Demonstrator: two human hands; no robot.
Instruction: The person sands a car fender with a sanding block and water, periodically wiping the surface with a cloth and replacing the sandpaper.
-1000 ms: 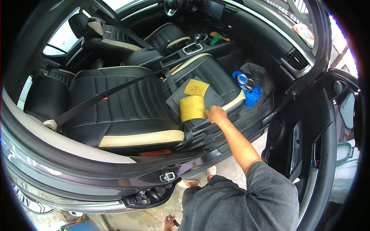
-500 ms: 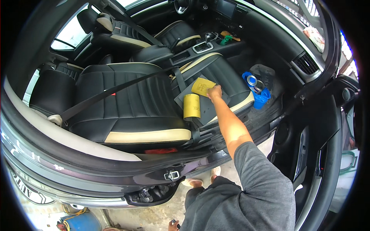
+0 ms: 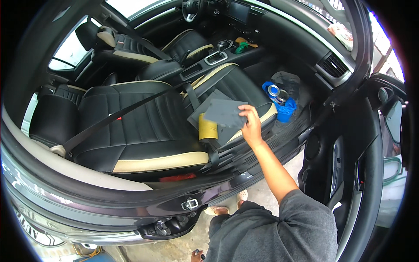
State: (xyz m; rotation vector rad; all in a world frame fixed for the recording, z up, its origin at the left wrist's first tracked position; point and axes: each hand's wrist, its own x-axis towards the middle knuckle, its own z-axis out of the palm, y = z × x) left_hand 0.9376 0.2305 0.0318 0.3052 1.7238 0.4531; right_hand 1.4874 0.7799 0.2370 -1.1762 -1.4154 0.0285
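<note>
While in the right hand point(image 3: 252, 127) — grey sheet point(image 3: 223, 113) mostly left of grip.

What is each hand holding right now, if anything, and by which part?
The right hand holds a grey sheet by its right edge. The left hand has a small dark object; which part it grips cannot be told.

Black seat point(image 3: 244, 85) | dark grey sheeting point(image 3: 224, 134) — curled yellow sheet point(image 3: 207, 129) atop

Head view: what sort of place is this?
Likely a car's front cabin, seen from beside its open door: steering wheel on the far side, gear lever between the seats, and a black-and-cream seat nearest.
</note>
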